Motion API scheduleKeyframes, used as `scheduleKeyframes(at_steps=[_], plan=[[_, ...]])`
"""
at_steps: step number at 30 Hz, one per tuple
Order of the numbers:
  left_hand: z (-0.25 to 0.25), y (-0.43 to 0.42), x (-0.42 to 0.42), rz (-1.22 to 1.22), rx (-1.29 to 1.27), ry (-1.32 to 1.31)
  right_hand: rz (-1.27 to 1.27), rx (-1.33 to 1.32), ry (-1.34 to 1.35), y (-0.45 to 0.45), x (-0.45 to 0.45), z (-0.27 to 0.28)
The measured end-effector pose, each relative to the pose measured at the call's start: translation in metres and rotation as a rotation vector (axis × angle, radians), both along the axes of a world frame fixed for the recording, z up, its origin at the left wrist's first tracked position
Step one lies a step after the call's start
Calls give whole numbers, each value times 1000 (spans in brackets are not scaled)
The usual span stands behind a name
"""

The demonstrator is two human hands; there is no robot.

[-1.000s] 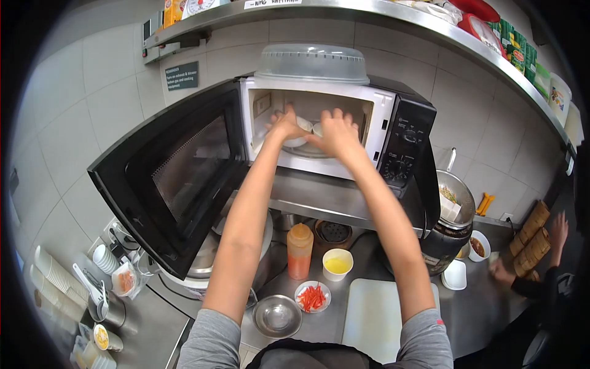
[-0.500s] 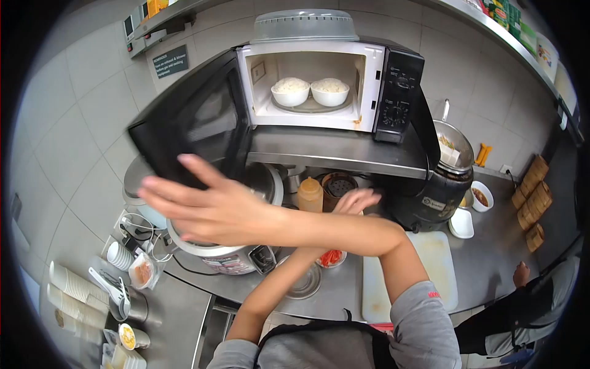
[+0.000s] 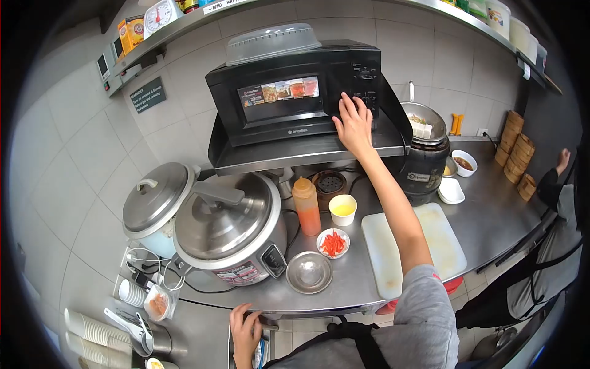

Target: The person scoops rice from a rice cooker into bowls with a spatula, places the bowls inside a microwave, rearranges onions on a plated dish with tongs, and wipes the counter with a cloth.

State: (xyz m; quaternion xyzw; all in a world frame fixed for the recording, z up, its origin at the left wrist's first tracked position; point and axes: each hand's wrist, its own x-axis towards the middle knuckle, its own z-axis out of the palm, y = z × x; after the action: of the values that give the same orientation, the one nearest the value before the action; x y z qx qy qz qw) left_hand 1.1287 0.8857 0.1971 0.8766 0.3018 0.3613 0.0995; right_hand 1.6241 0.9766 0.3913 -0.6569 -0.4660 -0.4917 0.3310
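Note:
The black microwave (image 3: pixel 289 92) stands on a steel shelf with its door closed. My right hand (image 3: pixel 355 123) is raised at its lower right, fingers apart and fingertips near the control panel (image 3: pixel 367 80); whether they touch it is unclear. Low at the counter's front edge, my left hand (image 3: pixel 244 329) has its fingers spread beside a drawer-like opening, holding nothing visible. A clear plastic cover (image 3: pixel 273 43) lies on top of the microwave. The two bowls of rice seen earlier are hidden behind the door.
Below stand a large rice cooker (image 3: pixel 227 227), a sauce bottle (image 3: pixel 306 206), a yellow-filled cup (image 3: pixel 343 210), red strips in a bowl (image 3: pixel 334 244), a metal bowl (image 3: pixel 309 272) and a cutting board (image 3: pixel 415 246). A co-worker (image 3: pixel 547 246) is at the right.
Both hands have left the microwave's inside, where two rice bowls stood. The door has swung shut. My right hand has moved to the panel side, my left down to the counter edge.

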Motion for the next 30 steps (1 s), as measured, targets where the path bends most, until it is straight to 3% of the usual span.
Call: scheduleKeyframes(at_steps=[2, 4, 5, 7, 13, 20, 26, 28, 30], plan=[[2, -10, -12, 86, -5, -19, -70, -3, -87, -2, 3, -1], [3, -20, -20, 173, 2, -48, -123, 59, 216, -20, 4, 15], [-2, -25, -27, 211, -1, -57, -300, 160, 254, -28, 7, 19], [-1, -43, -34, 292, -10, -66, -355, 96, 451, -20, 47, 10], [-10, -82, -63, 417, -64, 17, -263, 78, 347, -8, 65, 7], [-19, -103, -60, 595, -94, 18, -428, 99, 351, 10, 50, 3], [-2, -114, -40, 608, -40, 58, -372, 193, 552, 21, 43, 3], [-18, -118, -45, 625, -29, 5, -387, 175, 552, 19, 41, 4], [-26, -129, -46, 706, -40, -32, -630, 188, 335, 17, 45, 1]])
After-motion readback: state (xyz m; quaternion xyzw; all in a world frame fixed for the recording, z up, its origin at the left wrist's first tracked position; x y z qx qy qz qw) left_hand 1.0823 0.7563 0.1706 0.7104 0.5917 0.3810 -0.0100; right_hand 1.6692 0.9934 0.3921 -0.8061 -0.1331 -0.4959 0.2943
